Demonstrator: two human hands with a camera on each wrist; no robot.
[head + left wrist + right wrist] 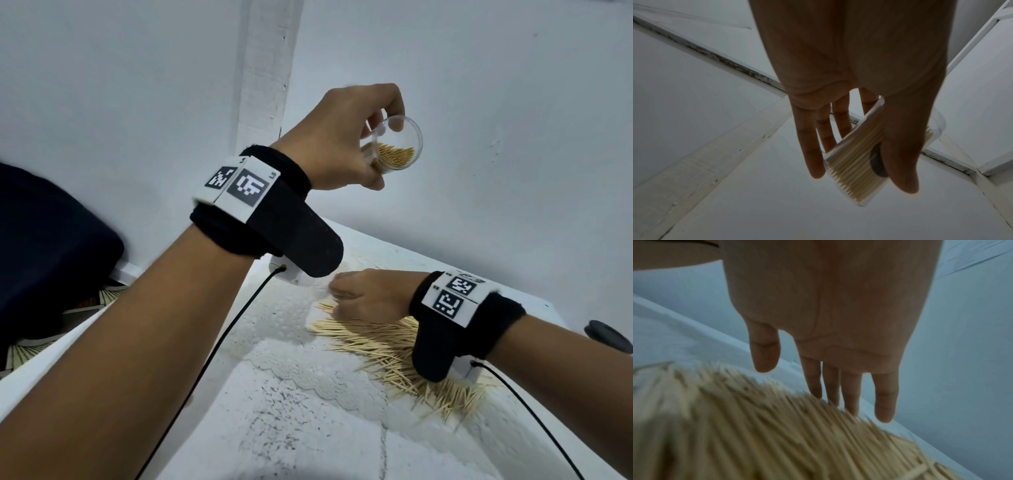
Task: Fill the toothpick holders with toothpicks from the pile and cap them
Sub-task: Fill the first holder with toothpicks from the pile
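White walls backed the speckled white counter (308,428). Left hand (337,137) gripped a clear toothpick holder (397,145), part-filled, aloft; right hand (366,294), fingers extended, touched the toothpick pile (394,346).

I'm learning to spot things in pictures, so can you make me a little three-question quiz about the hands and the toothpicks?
1. True or false: the clear toothpick holder has its cap on.
2. Which hand holds the holder up in the air? A) left hand B) right hand C) both
3. Fill in: the right hand's fingers reach down to the ____ of toothpicks on the white table.

Key
1. False: its mouth is open and toothpick tips show inside.
2. A
3. pile
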